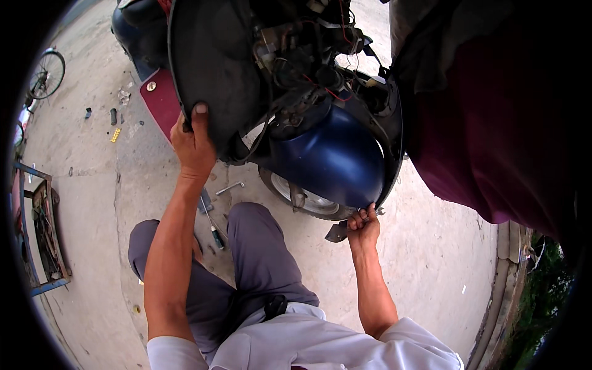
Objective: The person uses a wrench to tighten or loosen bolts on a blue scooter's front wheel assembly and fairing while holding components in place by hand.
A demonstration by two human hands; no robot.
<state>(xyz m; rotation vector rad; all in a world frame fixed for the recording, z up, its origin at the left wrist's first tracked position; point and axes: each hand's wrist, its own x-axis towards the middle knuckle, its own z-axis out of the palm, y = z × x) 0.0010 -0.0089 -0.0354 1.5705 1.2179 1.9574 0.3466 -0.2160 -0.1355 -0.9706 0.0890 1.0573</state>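
Observation:
A scooter with a glossy dark-blue front fender stands before me, its front wheel partly hidden underneath. My left hand grips the lower edge of a large black body panel, thumb on its dark inner face and fingers hidden behind. At the fender's lower tip, my right hand is closed around a small open-ended wrench. Only the wrench's end shows past the fingers. Exposed wiring and brackets fill the scooter's opened front.
A screwdriver and a metal L-shaped wrench lie on the concrete near my knees. A blue-framed tray stands far left, below a bicycle. Maroon cloth of someone's clothing looms at the right. Another dark vehicle stands behind the panel.

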